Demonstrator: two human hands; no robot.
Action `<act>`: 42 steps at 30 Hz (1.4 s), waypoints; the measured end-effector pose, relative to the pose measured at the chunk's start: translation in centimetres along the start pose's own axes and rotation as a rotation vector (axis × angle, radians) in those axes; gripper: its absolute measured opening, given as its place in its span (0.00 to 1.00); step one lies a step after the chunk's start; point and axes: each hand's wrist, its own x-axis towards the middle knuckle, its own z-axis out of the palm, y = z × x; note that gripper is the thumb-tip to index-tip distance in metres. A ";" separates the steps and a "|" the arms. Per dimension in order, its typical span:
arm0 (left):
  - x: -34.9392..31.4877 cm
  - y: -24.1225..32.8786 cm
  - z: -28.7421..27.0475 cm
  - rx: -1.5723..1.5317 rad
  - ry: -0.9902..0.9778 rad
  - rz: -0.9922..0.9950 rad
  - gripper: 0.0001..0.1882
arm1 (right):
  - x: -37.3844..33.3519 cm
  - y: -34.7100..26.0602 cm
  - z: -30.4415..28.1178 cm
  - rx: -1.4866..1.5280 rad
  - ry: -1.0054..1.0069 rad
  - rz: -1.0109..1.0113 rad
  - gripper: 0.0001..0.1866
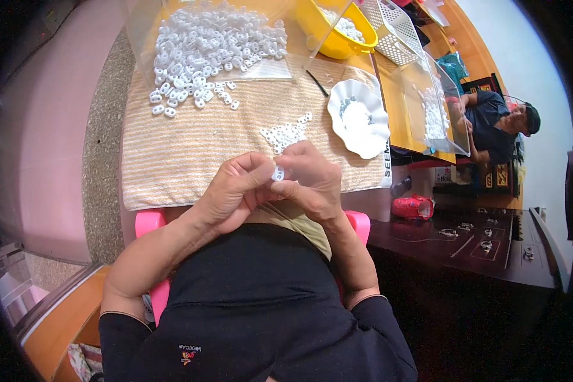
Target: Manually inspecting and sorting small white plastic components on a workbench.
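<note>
My left hand [239, 184] pinches a small white plastic piece with two dark holes [278, 173] between thumb and forefinger, in front of my body. My right hand [313, 177] is closed against the same piece from the other side, its fingers curled and slightly blurred. Just beyond my hands, a small heap of little white parts [285, 135] lies on the striped towel [178, 153]. Farther off, a large pile of white two-hole pieces [216, 48] fills a clear box tipped toward me and spills onto the towel.
On the right stands a white scalloped dish [370, 143] with small greyish parts. A thin black stick [317, 83] lies near it. Behind are a yellow basin [328, 46] and a white perforated basket [393, 32]. Another clear box [455, 137] stands before a seated person [496, 121].
</note>
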 end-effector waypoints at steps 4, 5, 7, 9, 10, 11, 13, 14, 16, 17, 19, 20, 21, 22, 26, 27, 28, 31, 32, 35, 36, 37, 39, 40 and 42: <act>0.0 -0.1 0.1 -0.003 0.004 0.012 0.08 | -0.1 0.2 0.2 0.005 0.001 0.013 0.17; 0.0 -0.3 0.1 -0.002 0.024 0.011 0.08 | -0.1 0.3 0.2 0.048 0.013 0.027 0.17; 0.0 -0.2 0.3 0.003 0.037 0.017 0.08 | 0.0 0.2 -0.1 0.000 -0.006 0.018 0.17; -0.2 0.0 0.7 -0.016 0.031 0.001 0.09 | 0.0 0.2 -0.1 -0.007 -0.018 0.028 0.17; 0.0 -0.3 0.4 0.005 0.051 0.004 0.09 | 0.0 0.1 0.0 -0.011 -0.019 0.023 0.17; 0.0 -0.2 0.4 0.006 0.045 0.008 0.09 | 0.0 -0.1 0.0 0.007 -0.005 0.054 0.16; -0.1 -0.1 0.6 0.014 0.058 -0.006 0.10 | 0.1 -0.2 -0.2 0.009 0.005 0.071 0.16; -0.1 0.0 0.7 0.014 0.055 -0.001 0.10 | 0.2 -0.4 -0.4 0.006 0.002 0.067 0.16; -0.2 0.1 0.5 -0.034 0.040 0.006 0.10 | 0.5 -0.7 -0.8 -0.100 0.039 0.046 0.16; -0.2 0.2 0.4 -0.033 0.040 0.014 0.10 | 0.9 -0.9 -1.2 -0.135 0.091 0.000 0.16; 0.0 0.4 0.2 -0.018 0.076 -0.043 0.09 | 1.8 -1.3 -2.1 -0.095 0.277 -0.027 0.14; -0.1 0.4 0.2 -0.016 0.076 -0.035 0.09 | 2.5 -1.4 -3.4 -0.212 0.339 -0.103 0.13; -0.2 0.5 0.3 0.021 0.081 -0.044 0.08 | 3.3 -0.9 -4.6 -0.269 0.468 -0.140 0.15; -0.2 0.5 0.4 0.058 0.083 -0.056 0.08 | 4.5 -1.7 -5.8 -0.396 0.546 -0.202 0.14; -0.3 0.4 0.2 0.078 0.079 -0.045 0.06 | 10.4 -3.1 -9.6 -0.415 0.811 -0.336 0.11; -0.3 0.4 0.3 0.056 0.079 -0.053 0.06 | 12.0 -2.7 -11.2 -0.437 0.834 -0.370 0.12; -0.3 0.4 0.2 0.060 0.083 -0.047 0.06 | 13.9 -2.2 -12.1 -0.497 0.836 -0.382 0.14; 0.1 0.2 0.3 0.083 0.072 -0.064 0.06 | 18.0 1.3 -17.8 -0.946 0.787 -0.292 0.18; 0.2 0.2 0.3 0.091 0.084 -0.074 0.06 | 18.5 2.6 -18.9 -1.073 0.765 -0.209 0.17; 0.1 0.8 0.1 0.090 0.127 -0.055 0.05 | 17.1 2.1 -14.4 -0.618 0.732 -0.067 0.14; -0.1 0.8 0.4 0.098 0.130 -0.062 0.04 | 16.1 2.8 -13.9 -0.578 0.701 -0.122 0.11; -0.3 1.0 0.4 0.107 0.126 -0.056 0.04 | 15.4 3.0 -12.5 -0.541 0.619 -0.167 0.09; -0.6 1.0 0.4 0.104 0.130 -0.064 0.05 | 14.0 3.0 -8.5 -0.419 0.433 -0.265 0.02; -0.5 1.1 0.5 0.113 0.125 -0.070 0.05 | 13.8 3.8 -7.5 -0.450 0.343 -0.263 0.03; -0.5 1.0 0.5 0.126 0.130 -0.067 0.05 | 13.5 3.8 -4.8 -0.536 0.189 -0.190 0.07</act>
